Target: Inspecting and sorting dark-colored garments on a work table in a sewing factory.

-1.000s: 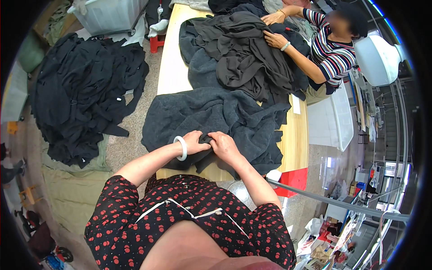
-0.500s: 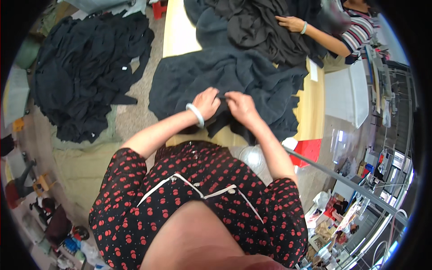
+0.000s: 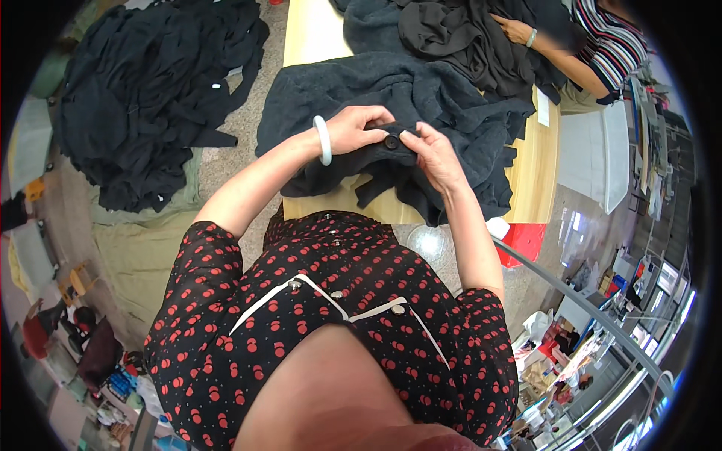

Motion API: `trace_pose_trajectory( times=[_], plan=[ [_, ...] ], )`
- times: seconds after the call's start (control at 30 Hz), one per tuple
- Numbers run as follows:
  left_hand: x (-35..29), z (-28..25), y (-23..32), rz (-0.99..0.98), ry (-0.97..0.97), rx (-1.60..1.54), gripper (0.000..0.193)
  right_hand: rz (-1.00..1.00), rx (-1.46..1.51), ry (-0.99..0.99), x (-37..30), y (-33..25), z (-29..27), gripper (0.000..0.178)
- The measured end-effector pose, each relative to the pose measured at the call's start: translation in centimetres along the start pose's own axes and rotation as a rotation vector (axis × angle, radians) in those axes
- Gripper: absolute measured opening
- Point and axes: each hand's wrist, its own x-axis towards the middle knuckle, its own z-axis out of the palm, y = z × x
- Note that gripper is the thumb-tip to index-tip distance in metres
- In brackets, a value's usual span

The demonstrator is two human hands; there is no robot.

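Observation:
A dark charcoal garment (image 3: 323,94) lies bunched on the pale wooden table (image 3: 543,161) in front of me. Between my hands its edge is lifted, and a round dark button (image 3: 391,141) shows on it. My left hand (image 3: 352,129), with a white bangle at the wrist, pinches the cloth just left of the button. On the other side my right hand (image 3: 438,156) grips the same edge, its thumb close beside the button. Loose ends of the cloth hang near the table's front edge.
Across the table a co-worker's hand (image 3: 515,30) rests on another dark cloth heap (image 3: 444,37). A large pile of black garments (image 3: 150,98) lies at the left on green sheeting (image 3: 143,259). A red bin (image 3: 525,244) and a metal rail (image 3: 556,279) stand at the right.
Both hands have risen with the garment's edge, which is turned so the button now shows. The hands sit slightly farther apart. The whole view has shifted a little.

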Motion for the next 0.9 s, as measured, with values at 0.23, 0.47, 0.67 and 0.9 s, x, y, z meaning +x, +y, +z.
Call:
trace_pose_trajectory(
  times=[0.23,0.47,0.67,0.9],
  plan=[
    [-4.5,2.2,0.5,0.186,0.517,0.545,0.022,-0.178,0.118,0.003,-1.0,-3.3,1.2,0.010],
    [-10.8,1.0,-5.2,-0.443,0.170,-0.525,0.021,-0.346,0.034,-0.039,-2.8,-5.1,0.9,0.016],
    [-10.8,-1.2,-3.3,-0.455,0.191,-0.537,0.064,-0.385,0.166,-0.061,-4.2,-6.0,1.2,0.015],
    [-9.0,-2.3,-2.8,-0.515,-0.155,-0.240,0.076,-0.517,0.089,-0.165,-6.6,-8.0,2.6,0.024]
  ],
)
